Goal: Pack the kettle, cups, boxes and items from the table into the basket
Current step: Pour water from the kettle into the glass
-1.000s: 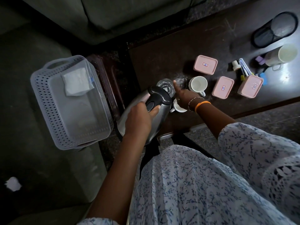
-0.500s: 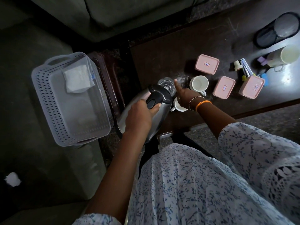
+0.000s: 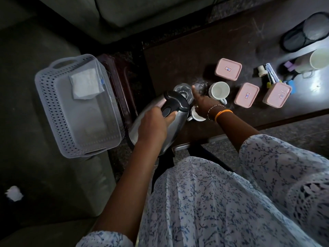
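Observation:
My left hand [image 3: 153, 125] grips the black handle of a steel kettle [image 3: 140, 122], which hangs tilted between the dark table [image 3: 187, 56] and the grey perforated basket [image 3: 53, 111] on the left. A folded white cloth [image 3: 86, 85] lies in the basket. My right hand [image 3: 203, 106] covers and holds a small white cup [image 3: 195, 117] near the table's front edge, its index finger stretched toward two clear glasses [image 3: 183, 90]. A white mug [image 3: 219, 90] and three pink lidded boxes [image 3: 228, 69] [image 3: 246, 94] [image 3: 276, 95] stand to the right.
At the table's right end are a large pale mug [image 3: 316, 60], a black mesh holder [image 3: 302, 32] lying on its side, a small white bottle [image 3: 261, 70] and a metal tool [image 3: 271, 74]. The basket rests on a grey sofa seat [image 3: 35, 41]. A white scrap [image 3: 14, 193] lies lower left.
Hardly anything differs. Both hands keep their holds and the kettle stays tilted at the table's corner; only the view has shifted a little.

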`<state>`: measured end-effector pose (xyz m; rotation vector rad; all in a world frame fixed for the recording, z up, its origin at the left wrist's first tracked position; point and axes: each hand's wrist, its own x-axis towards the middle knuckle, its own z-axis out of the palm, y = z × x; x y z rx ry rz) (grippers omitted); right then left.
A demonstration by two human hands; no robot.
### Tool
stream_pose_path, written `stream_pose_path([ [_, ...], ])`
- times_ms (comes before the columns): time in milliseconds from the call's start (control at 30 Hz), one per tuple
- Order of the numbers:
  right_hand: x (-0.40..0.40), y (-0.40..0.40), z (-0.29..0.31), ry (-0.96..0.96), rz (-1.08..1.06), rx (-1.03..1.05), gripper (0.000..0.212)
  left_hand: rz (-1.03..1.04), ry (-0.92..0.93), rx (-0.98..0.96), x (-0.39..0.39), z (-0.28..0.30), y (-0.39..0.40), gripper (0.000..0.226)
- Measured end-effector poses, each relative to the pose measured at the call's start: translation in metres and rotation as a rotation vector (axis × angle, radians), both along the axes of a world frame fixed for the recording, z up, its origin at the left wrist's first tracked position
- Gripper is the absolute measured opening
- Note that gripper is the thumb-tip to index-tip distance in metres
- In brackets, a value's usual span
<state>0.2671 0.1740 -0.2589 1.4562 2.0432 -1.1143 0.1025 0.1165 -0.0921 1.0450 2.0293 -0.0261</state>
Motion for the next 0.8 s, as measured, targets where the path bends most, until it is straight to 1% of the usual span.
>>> stream_pose_path([
  [233,0.0002,0.0002,-0.0017,0.004,-0.016,-0.010,0.081,-0.025,0.001,-0.002,0.0007,0.0012,0.0023,0.044],
  [800,0.0021,0.0016,-0.0021,-0.014,0.001,-0.012,0.080,0.006,0.008,-0.006,0.0031,0.0046,0.0035,0.039],
])
